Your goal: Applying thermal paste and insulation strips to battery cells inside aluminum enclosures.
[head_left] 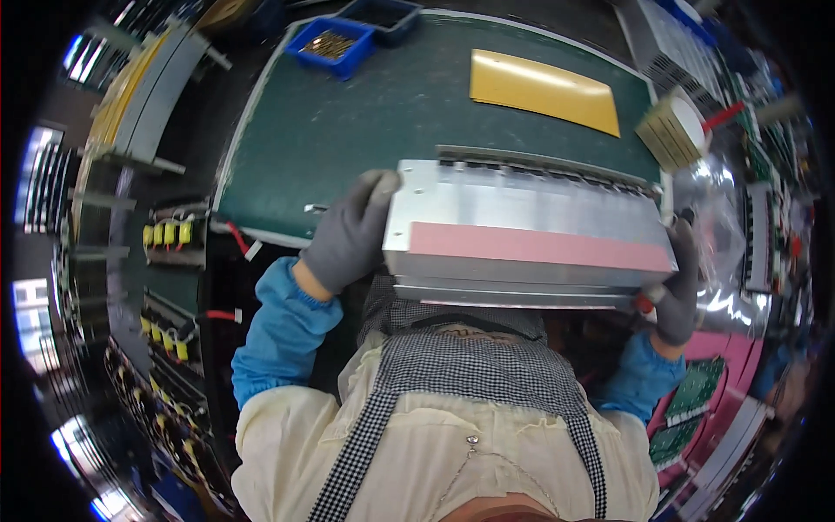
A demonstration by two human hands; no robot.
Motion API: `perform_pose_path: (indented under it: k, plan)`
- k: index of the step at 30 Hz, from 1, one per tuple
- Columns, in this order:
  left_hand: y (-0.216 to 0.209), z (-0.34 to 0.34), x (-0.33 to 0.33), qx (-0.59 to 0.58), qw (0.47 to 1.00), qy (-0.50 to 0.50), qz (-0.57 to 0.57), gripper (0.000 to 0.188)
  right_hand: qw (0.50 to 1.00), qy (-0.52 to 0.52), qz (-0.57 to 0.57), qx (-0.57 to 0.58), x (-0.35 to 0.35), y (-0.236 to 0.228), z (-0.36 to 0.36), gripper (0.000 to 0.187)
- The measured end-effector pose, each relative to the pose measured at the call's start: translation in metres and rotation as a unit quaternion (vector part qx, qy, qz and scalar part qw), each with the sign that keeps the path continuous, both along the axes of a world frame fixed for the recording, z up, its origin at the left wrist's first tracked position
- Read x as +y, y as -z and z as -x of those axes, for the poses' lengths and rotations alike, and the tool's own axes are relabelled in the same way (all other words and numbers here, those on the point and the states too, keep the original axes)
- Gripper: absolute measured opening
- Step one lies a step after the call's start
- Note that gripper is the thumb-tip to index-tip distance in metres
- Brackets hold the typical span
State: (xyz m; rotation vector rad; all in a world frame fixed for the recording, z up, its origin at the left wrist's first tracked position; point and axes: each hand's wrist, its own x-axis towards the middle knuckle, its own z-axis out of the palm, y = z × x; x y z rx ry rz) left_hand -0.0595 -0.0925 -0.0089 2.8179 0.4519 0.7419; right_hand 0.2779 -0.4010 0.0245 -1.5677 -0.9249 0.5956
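A long silver metal housing (539,204) with a pink strip (539,248) along its near side is held between my two hands, over the near edge of the green-topped table. My left hand (352,230), in a grey glove, is closed round its left end with the thumb at the upper corner. At the opposite end my right hand (681,291), also gloved in grey, grips the housing; its fingers are partly hidden. A dark row of parts runs along the housing's far edge, too blurred to make out.
A blue bin (330,45) of brass-coloured small parts stands on the green table (348,122) at far left. A yellow sheet (544,90) lies at the back. Right are a cardboard box (670,130) and a pink tray (735,365) with green circuit boards (687,409). Racked assemblies (174,235) line the left.
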Motion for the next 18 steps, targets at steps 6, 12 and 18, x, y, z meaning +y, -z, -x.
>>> perform_pose_path:
  k: [6, 12, 18]
  plan:
    - [-0.004, 0.006, -0.001, -0.022, 0.999, 0.013, 0.034, 0.082, 0.999, 0.017, 0.025, -0.027, 0.006, -0.003, -0.004, 0.111]
    - [-0.049, 0.025, 0.014, 0.025, 0.985, 0.029, 0.166, 0.101, 0.998, 0.026, 0.050, -0.024, 0.016, -0.019, 0.007, 0.115]
    - [-0.085, 0.015, 0.017, -0.094, 0.973, 0.162, 0.136, 0.090, 0.998, 0.001, 0.053, -0.020, 0.012, -0.021, 0.007, 0.117]
